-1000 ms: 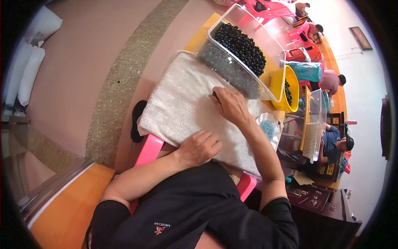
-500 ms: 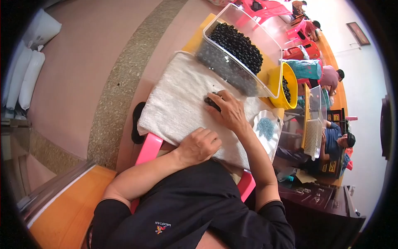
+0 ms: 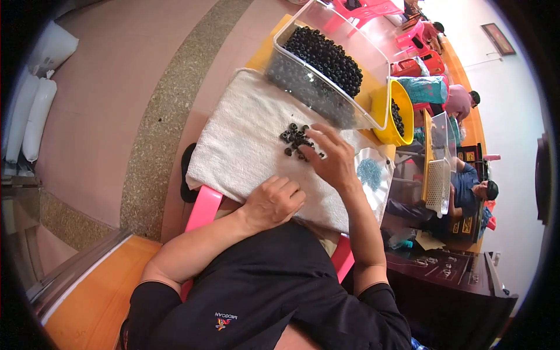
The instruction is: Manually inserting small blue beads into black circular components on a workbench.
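Note:
Several small black ring-shaped pieces (image 3: 296, 139) lie in a loose pile on a white towel (image 3: 239, 125). My right hand (image 3: 335, 158) is just right of the pile, open, its thumb and fingers apart near the pieces. My left hand (image 3: 273, 200) rests on the towel's near edge with its fingers curled in; whatever they hold, if anything, is hidden. Beyond the pile stands a clear plastic bin (image 3: 315, 96) heaped with many black pieces (image 3: 326, 55). To the right of my right hand, pale blue small bits (image 3: 370, 173) lie on a white dish (image 3: 380, 192).
A yellow bucket (image 3: 382, 129) with more black pieces stands right of the bin. A pink stool (image 3: 204, 209) shows beside my legs. People sit at work on the right, one in a blue shirt (image 3: 466, 189) near a white basket (image 3: 437, 186). White sacks (image 3: 41, 119) lean at far left.
My right hand has opened and drawn back slightly to the right, and the black pieces formerly beneath it now lie spread on the towel. My left hand keeps its place.

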`<state>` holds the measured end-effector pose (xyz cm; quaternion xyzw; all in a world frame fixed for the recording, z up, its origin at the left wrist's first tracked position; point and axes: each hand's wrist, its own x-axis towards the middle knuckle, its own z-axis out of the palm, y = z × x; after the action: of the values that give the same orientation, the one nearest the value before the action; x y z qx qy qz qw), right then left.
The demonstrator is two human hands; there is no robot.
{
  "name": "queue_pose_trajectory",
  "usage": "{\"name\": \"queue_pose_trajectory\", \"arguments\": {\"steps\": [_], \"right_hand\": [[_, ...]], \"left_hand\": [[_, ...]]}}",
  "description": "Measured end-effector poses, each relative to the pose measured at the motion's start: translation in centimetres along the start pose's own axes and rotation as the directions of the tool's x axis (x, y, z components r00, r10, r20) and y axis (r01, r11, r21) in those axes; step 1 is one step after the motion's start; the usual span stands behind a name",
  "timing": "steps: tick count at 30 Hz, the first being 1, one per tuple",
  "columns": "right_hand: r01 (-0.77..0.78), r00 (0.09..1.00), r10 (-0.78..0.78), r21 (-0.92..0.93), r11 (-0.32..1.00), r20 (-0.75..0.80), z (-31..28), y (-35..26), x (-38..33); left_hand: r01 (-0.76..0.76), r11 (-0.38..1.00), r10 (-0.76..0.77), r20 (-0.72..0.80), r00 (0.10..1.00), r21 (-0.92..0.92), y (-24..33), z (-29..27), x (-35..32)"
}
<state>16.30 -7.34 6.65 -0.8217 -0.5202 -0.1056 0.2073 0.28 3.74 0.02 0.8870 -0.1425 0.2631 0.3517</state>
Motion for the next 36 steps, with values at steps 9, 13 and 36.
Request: {"name": "queue_pose_trajectory", "arguments": {"steps": [9,13,36], "right_hand": [[0.002,0.932,0.016,0.049,0.999,-0.362,-7.1,2.3,6.5],[-0.109,0.989,0.118,0.094,0.99,-0.094,-6.8,7.6,11.7],[0.077,0.941,-0.078,0.017,0.997,0.33,8.6,14.6,20.2]], "left_hand": [[0.001,1.0,-0.001,0.026,1.0,0.001,-0.4,0.2,-0.1],[-0.011,1.0,0.011,-0.008,1.0,0.002,-0.6,0.3,0.0],[0.099,0.994,-0.098,0.026,0.995,-0.036,-0.5,-0.6,0.8]]}}
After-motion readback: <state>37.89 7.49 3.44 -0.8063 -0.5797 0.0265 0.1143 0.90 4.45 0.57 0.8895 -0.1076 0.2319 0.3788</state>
